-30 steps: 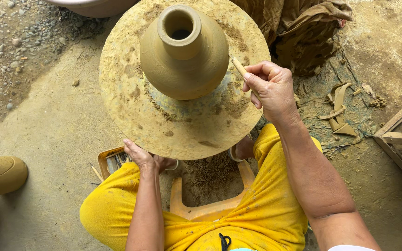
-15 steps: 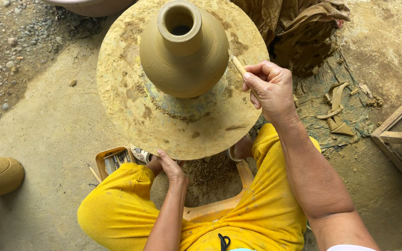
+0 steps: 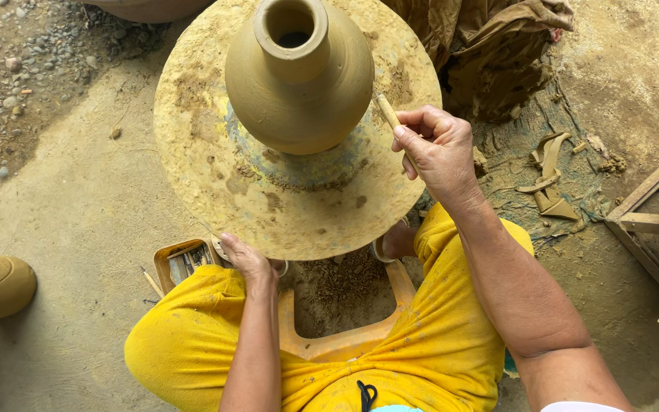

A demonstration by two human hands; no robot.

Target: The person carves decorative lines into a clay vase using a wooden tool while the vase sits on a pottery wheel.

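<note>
A round-bellied clay vase [image 3: 299,76] with a narrow open neck stands on a clay-smeared round wheel [image 3: 215,175]. My right hand [image 3: 436,149] is shut on a thin wooden stick tool [image 3: 387,111], its tip held against the vase's right side. My left hand [image 3: 247,259] rests at the wheel's near edge, fingers curled under the rim. My yellow trousers [image 3: 184,343] and an orange low stool [image 3: 329,339] are below.
A small orange box of tools [image 3: 181,263] sits by my left knee. Brown cloth [image 3: 490,38] lies at the back right, clay scraps [image 3: 547,179] and a wooden frame [image 3: 650,225] at the right. Gravel [image 3: 17,69] covers the far left ground.
My left hand moved right along the wheel's near edge and the wheel has turned. The right hand keeps the stick at the vase's side.
</note>
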